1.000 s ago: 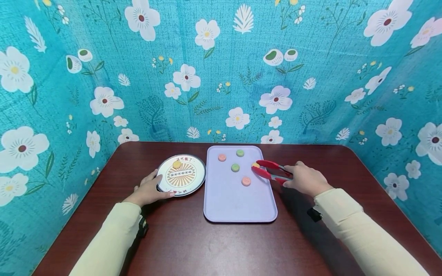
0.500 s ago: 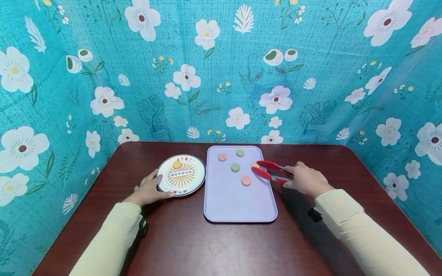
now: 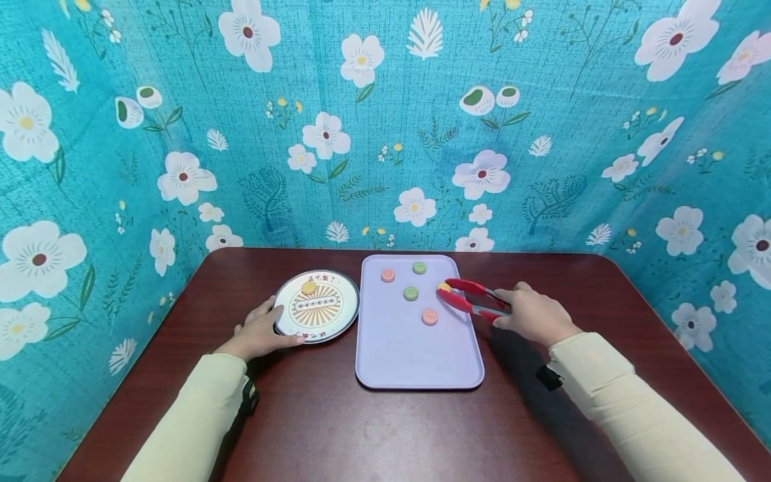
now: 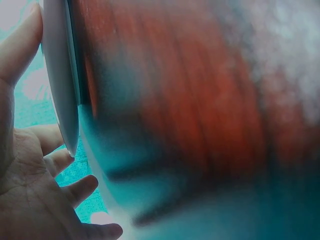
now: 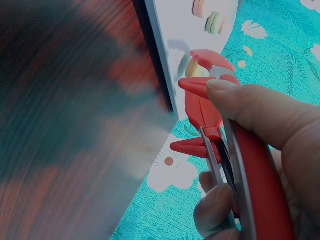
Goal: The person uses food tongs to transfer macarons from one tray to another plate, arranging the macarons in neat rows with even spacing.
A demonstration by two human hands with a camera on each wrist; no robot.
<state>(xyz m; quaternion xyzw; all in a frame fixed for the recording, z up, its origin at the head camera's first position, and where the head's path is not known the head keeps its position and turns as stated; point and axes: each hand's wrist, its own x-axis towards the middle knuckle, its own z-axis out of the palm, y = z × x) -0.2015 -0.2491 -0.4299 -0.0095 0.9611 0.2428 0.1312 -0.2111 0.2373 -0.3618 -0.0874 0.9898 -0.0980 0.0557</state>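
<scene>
In the head view my left hand [image 3: 258, 330] rests against the near-left rim of a round white plate [image 3: 346, 311]. Its thumb and some fingertips touch the rim, and the other fingers are spread. A yellow macaron [image 3: 308, 287] lies on the plate. My right hand [image 3: 536, 312] grips red-and-metal tongs [image 3: 472, 288]. Their red tips stand around another yellow macaron [image 3: 442, 288] on the lilac tray [image 3: 415, 361]. In the right wrist view this yellow macaron [image 5: 192, 68] shows between the tips; whether they squeeze it I cannot tell. The thumb lies on the upper tong arm.
Two pink macarons, one far left [image 3: 388, 275] and one nearer [image 3: 430, 316], share the tray with two green macarons, one at the back [image 3: 418, 267] and one mid-tray [image 3: 411, 293]. A dark wooden table [image 3: 385, 435] carries everything. Behind hangs a blue floral cloth [image 3: 385, 167].
The tong tips and the yellow macaron between them have shifted very slightly left on the tray. My left hand and the plate have stayed where they were.
</scene>
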